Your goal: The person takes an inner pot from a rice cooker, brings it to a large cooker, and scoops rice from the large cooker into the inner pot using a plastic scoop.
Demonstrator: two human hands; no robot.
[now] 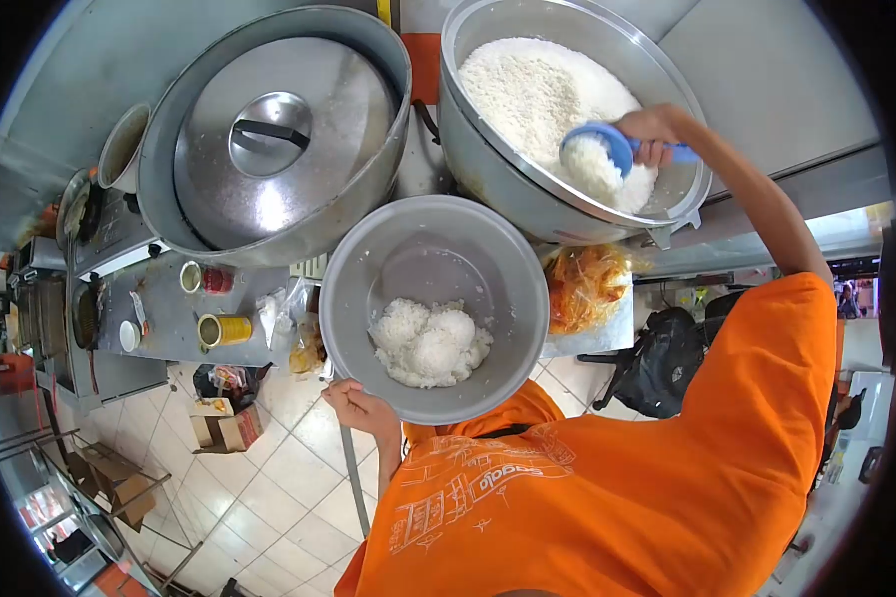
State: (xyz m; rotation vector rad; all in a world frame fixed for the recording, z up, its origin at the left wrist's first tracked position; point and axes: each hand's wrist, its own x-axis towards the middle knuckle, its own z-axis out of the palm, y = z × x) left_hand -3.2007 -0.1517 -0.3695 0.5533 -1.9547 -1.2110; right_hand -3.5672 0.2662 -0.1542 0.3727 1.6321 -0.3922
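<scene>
My right hand [657, 134] is wrapped round the handle of a blue scoop [617, 147], which is tilted and loaded with white rice. The scoop is inside a big metal pot [455, 90] at the upper right, over a broad heap of cooked rice [543, 95]. My left hand [363, 406] is closed at the lower left rim of a grey basin [508, 289]; part of its grip is hidden. Several rounded clumps of rice [433, 343] sit in the basin, with loose grains on its wall. The basin is close against my orange shirt.
A large pot [154, 189] with a black-handled metal lid [319, 85] stands at the upper left. Below it, a counter [169, 298] holds a yellow can [224, 330] and a red-labelled jar [217, 280]. A bag of orange food [582, 289] is beside the basin. Cardboard boxes [226, 426] are on the tiled floor.
</scene>
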